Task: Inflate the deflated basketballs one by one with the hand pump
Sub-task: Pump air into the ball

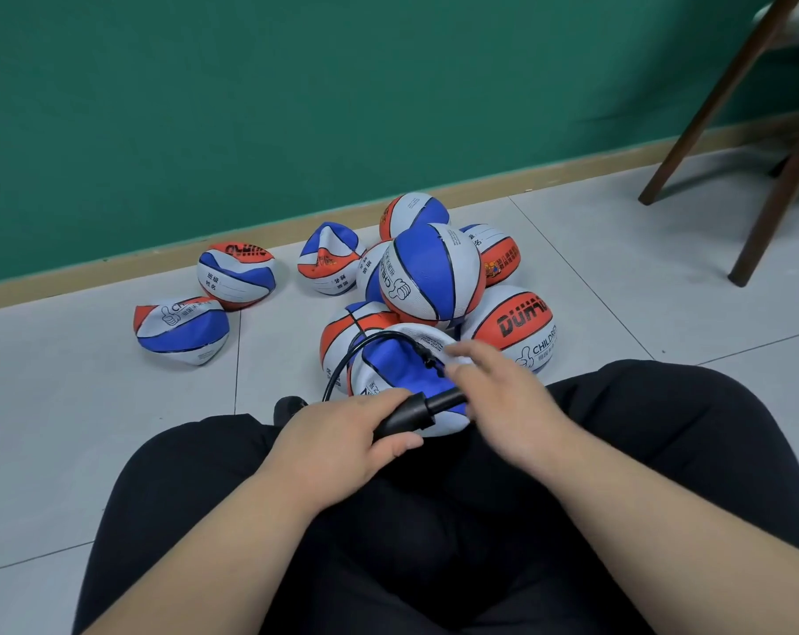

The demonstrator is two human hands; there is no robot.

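- Black trousers (434, 543) fill the bottom of the view. Both knees are spread and cut off by the frame edges, and two bare forearms reach out over them.
- Left hand (342, 444) lies over the lap, fingers and thumb curled round the black barrel of the hand pump (411, 414), and it hides the barrel's near end.
- Right hand (503, 396) is blurred. Its fingers look fairly straight above the ball, next to the hose's end fitting, and it covers the far end of the pump's rod. Whether it grasps anything cannot be told.
- Between the knees, against the lap, sits the deflated basketball (397, 373). It is blue and white, caved in on top and partly hidden behind both hands.
- A thin black hose (342, 359) loops from behind the left hand up over the ball to a fitting on the dented top. The needle itself cannot be made out.
- Just beyond is a heap of orange, blue and white balls (434, 277). The top one is round, and those beneath are half covered.
- Three crumpled balls (237, 279) lie apart to the left on the grey tiled floor (113, 428).
- A small dark shape (290, 405) beside the left knee is too hidden to identify.
- A green wall (251, 107) with tan skirting stands behind.
- Brown wooden legs (732, 98) stand at the right, cut off by the top edge.
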